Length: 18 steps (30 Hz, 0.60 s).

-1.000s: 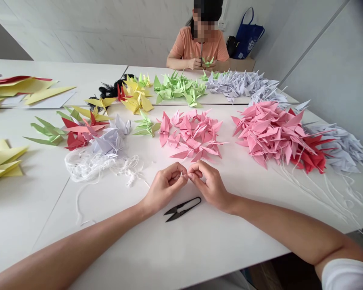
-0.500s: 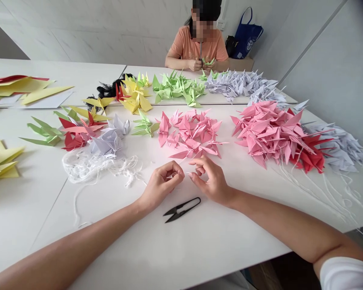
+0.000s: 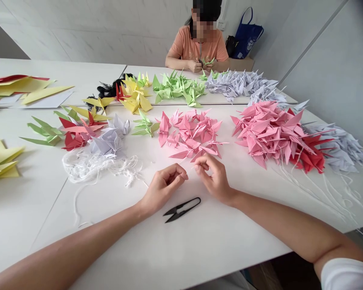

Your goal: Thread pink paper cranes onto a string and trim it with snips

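Note:
My left hand (image 3: 165, 187) rests on the white table (image 3: 115, 225) with its fingers curled, apparently pinching a short white thread (image 3: 181, 174). My right hand (image 3: 213, 179) is close by, its fingers bent and its thumb near the forefinger, and whatever they hold is too thin to tell. Below and between them lie black thread snips (image 3: 181, 209), touching neither hand. A heap of pink origami cranes (image 3: 190, 135) sits just beyond my fingers, and a tangle of white thread (image 3: 93, 167) lies to the left.
Piles of paper cranes in lilac, red, green and yellow (image 3: 136, 96) spread across the table. Strings trail from a pink and red heap (image 3: 272, 135) at right. At the far end, a seated co-worker (image 3: 198, 46) handles a green crane. A blue bag (image 3: 246, 36) stands behind.
My hands have moved apart from their fingertip pinch of a second ago. My right hand has shifted up and to the right, and my left fingers have curled closed.

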Tool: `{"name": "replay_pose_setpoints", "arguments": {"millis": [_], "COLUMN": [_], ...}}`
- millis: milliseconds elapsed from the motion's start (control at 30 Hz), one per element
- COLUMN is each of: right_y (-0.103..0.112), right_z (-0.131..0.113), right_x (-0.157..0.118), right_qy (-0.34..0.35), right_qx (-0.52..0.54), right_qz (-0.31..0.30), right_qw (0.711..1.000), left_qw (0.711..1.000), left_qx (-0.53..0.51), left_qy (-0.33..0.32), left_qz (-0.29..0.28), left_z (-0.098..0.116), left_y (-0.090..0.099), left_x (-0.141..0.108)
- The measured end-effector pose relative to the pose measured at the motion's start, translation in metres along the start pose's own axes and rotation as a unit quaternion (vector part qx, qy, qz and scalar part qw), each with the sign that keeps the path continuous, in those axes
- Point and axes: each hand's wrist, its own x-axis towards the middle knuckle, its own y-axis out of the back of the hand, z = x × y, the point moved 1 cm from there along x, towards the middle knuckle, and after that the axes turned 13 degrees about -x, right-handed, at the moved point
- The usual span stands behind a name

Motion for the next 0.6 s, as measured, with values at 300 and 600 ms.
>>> {"name": "replay_pose_setpoints", "arguments": {"millis": [300, 600], "right_y": [0.004, 0.010], "right_z": [0.026, 0.006], "right_x": [0.016, 0.003], "right_qy": [-0.104, 0.082], "right_qx": [0.082, 0.002], "right_qz": [0.156, 0.104], "right_qw": [0.979, 0.991], "left_qw": [0.840, 0.942], "left_qx": [0.298, 0.227], "left_qy": [-0.358, -0.236], "left_qz": [-0.278, -0.077], "left_z": [-0.002, 0.002], "left_y": [-0.019, -0.005], "left_x": [-0.032, -0.018]}}
